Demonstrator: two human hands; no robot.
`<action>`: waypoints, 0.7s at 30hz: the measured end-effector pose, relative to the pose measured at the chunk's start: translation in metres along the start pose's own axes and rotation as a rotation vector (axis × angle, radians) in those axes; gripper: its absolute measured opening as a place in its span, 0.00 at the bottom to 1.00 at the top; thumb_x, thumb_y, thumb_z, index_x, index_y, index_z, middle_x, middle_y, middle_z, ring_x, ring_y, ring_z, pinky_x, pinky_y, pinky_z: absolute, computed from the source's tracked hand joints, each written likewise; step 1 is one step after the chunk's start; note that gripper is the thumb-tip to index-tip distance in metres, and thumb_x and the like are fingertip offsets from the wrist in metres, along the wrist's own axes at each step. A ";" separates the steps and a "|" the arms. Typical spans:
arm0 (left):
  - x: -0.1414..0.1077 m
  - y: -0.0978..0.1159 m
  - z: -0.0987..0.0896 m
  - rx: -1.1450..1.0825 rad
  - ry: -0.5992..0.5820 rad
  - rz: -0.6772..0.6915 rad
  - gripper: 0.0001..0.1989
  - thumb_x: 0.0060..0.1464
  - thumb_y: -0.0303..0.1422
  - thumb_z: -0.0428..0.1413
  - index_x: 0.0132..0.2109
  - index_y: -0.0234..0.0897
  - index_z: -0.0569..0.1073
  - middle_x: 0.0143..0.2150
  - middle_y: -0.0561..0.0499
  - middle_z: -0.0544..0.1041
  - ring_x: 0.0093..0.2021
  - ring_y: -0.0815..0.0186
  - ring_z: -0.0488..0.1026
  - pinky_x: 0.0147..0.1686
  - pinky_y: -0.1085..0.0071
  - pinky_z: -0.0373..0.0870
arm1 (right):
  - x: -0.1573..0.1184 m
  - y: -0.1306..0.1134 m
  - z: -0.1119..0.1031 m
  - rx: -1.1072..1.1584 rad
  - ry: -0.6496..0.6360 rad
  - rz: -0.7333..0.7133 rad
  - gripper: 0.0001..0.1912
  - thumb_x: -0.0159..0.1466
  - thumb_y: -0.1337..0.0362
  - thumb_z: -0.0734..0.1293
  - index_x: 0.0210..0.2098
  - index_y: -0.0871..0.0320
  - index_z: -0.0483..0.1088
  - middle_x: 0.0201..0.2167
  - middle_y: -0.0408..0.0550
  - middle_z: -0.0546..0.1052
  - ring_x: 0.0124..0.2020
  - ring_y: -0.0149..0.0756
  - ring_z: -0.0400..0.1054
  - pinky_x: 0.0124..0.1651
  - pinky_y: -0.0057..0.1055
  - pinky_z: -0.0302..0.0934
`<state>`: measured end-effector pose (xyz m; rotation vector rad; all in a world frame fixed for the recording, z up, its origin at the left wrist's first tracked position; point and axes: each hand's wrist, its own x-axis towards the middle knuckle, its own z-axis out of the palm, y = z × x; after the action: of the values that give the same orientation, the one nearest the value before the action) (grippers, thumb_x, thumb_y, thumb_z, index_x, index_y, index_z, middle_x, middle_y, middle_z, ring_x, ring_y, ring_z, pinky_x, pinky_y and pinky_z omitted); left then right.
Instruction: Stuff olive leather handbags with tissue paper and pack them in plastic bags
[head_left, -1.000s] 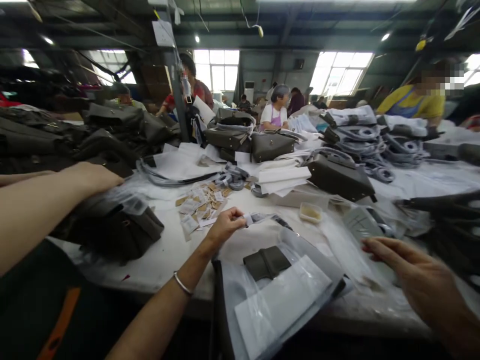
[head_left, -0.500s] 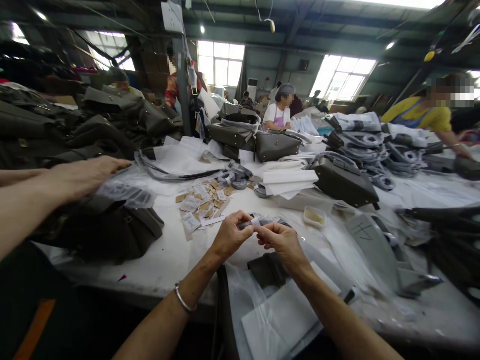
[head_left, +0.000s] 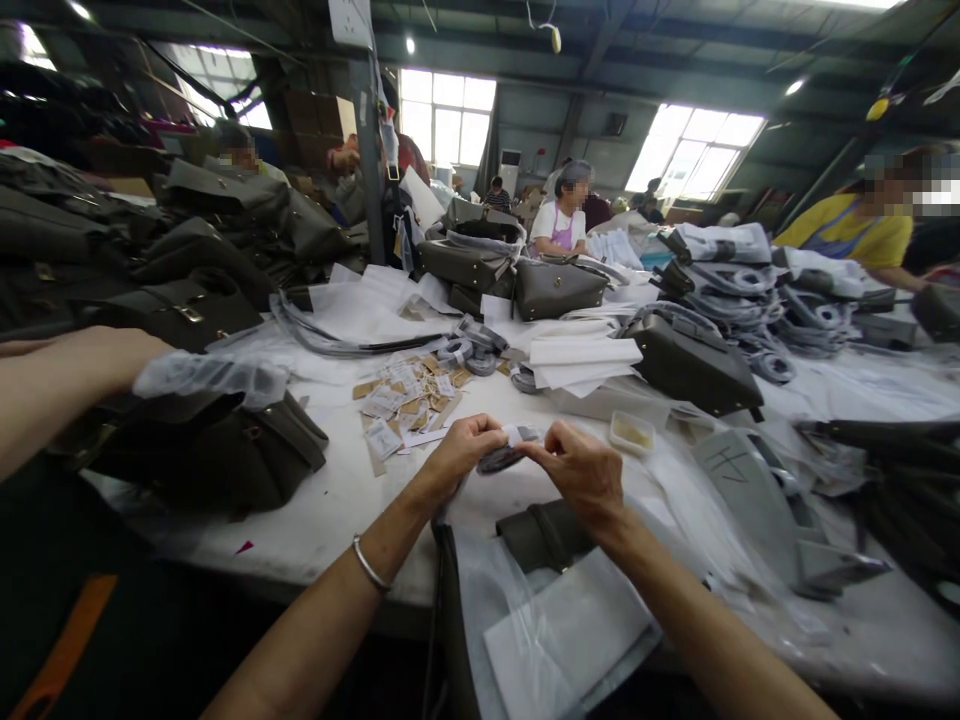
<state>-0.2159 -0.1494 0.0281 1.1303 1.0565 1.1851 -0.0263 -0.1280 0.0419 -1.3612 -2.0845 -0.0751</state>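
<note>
Above the table's front part, a small grey coiled strap [head_left: 501,460] with a white band [head_left: 514,436] around it is held between both hands. My left hand [head_left: 466,448] pinches its left side, thumb on top. My right hand [head_left: 579,468] is closed, with its thumb and fingertips on the coil's right side by the white band. Below my hands lies a dark grey-green bag [head_left: 544,535], partly inside clear plastic. A folded white sheet [head_left: 570,630] lies on that plastic. My right forearm covers part of the bag.
Paper tags and small packets [head_left: 409,395] lie beyond my left hand, near more coiled straps [head_left: 476,345]. A small clear tub [head_left: 631,433] stands to the right. At left, a co-worker's hand [head_left: 112,360] is over a plastic-covered bag [head_left: 255,450]. Stacked bags [head_left: 697,360] line the right.
My right hand has turned and shifted slightly right, exposing more of the coiled strap and its white band. My left hand keeps its pinch. The co-worker's hand at left has drawn back leftward.
</note>
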 end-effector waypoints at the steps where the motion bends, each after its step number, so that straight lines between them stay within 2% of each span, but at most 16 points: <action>1: 0.003 -0.001 -0.002 -0.019 -0.009 -0.007 0.13 0.46 0.40 0.60 0.32 0.34 0.71 0.25 0.55 0.71 0.24 0.72 0.65 0.28 0.74 0.59 | 0.006 0.000 -0.003 -0.033 0.036 -0.144 0.20 0.60 0.45 0.70 0.27 0.57 0.71 0.26 0.49 0.76 0.30 0.38 0.67 0.37 0.33 0.56; 3: 0.010 -0.002 -0.006 -0.047 -0.032 -0.029 0.14 0.44 0.40 0.62 0.33 0.33 0.72 0.26 0.54 0.73 0.26 0.72 0.66 0.29 0.75 0.60 | 0.021 -0.001 -0.008 -0.043 0.044 -0.445 0.14 0.63 0.52 0.70 0.40 0.57 0.74 0.40 0.53 0.78 0.45 0.44 0.69 0.51 0.38 0.57; 4: 0.014 -0.004 -0.009 -0.057 -0.044 -0.043 0.15 0.43 0.40 0.62 0.33 0.33 0.72 0.27 0.53 0.73 0.27 0.71 0.67 0.30 0.75 0.61 | 0.028 -0.001 -0.008 -0.036 0.007 -0.577 0.13 0.64 0.57 0.70 0.45 0.57 0.73 0.46 0.54 0.77 0.51 0.45 0.67 0.56 0.40 0.54; 5: 0.018 -0.005 -0.011 -0.064 -0.053 -0.058 0.15 0.42 0.40 0.63 0.33 0.32 0.73 0.27 0.53 0.74 0.27 0.71 0.67 0.30 0.75 0.61 | 0.035 -0.001 -0.007 -0.027 -0.054 -0.681 0.14 0.65 0.61 0.69 0.49 0.57 0.72 0.49 0.53 0.76 0.55 0.45 0.65 0.60 0.41 0.52; 7: 0.024 -0.009 -0.016 -0.073 -0.070 -0.087 0.16 0.41 0.41 0.64 0.32 0.32 0.74 0.28 0.51 0.74 0.27 0.71 0.68 0.30 0.75 0.62 | 0.048 -0.003 -0.005 -0.027 -0.230 -0.789 0.14 0.65 0.66 0.68 0.51 0.57 0.72 0.48 0.52 0.77 0.54 0.42 0.67 0.60 0.39 0.53; 11: 0.031 -0.015 -0.025 -0.064 -0.084 -0.122 0.19 0.40 0.43 0.65 0.32 0.30 0.75 0.30 0.47 0.76 0.28 0.69 0.70 0.31 0.72 0.65 | 0.071 -0.010 -0.001 -0.126 -0.577 -0.693 0.12 0.65 0.64 0.66 0.48 0.58 0.74 0.40 0.51 0.79 0.42 0.41 0.72 0.46 0.34 0.61; 14: 0.032 -0.019 -0.035 -0.038 -0.010 -0.085 0.21 0.44 0.46 0.63 0.37 0.31 0.77 0.37 0.44 0.78 0.35 0.64 0.73 0.36 0.70 0.69 | 0.093 -0.008 0.003 -0.190 -0.786 -0.550 0.12 0.66 0.61 0.64 0.46 0.55 0.76 0.40 0.51 0.80 0.42 0.42 0.74 0.42 0.31 0.61; 16: 0.033 -0.023 -0.046 -0.002 0.121 -0.030 0.21 0.46 0.46 0.61 0.41 0.33 0.76 0.42 0.45 0.78 0.41 0.63 0.74 0.40 0.69 0.69 | 0.105 0.000 0.011 -0.242 -0.870 -0.425 0.14 0.66 0.61 0.63 0.48 0.55 0.76 0.42 0.52 0.80 0.44 0.43 0.74 0.43 0.31 0.62; 18: 0.034 -0.028 -0.062 0.059 0.306 0.035 0.20 0.49 0.45 0.58 0.42 0.34 0.75 0.41 0.46 0.77 0.42 0.63 0.73 0.41 0.68 0.69 | 0.113 0.010 0.023 -0.288 -0.884 -0.337 0.18 0.66 0.60 0.64 0.53 0.57 0.73 0.48 0.56 0.78 0.48 0.45 0.73 0.47 0.33 0.62; 21: 0.034 -0.033 -0.088 0.189 0.574 0.120 0.17 0.52 0.42 0.53 0.43 0.34 0.73 0.39 0.48 0.76 0.40 0.65 0.73 0.42 0.69 0.68 | 0.110 0.021 0.044 -0.291 -0.856 -0.339 0.27 0.63 0.59 0.67 0.61 0.57 0.66 0.57 0.57 0.73 0.56 0.46 0.68 0.54 0.34 0.60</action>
<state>-0.2955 -0.1093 -0.0177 1.0274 1.5779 1.5832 -0.0584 -0.0137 0.0605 -1.3146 -3.1155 0.0851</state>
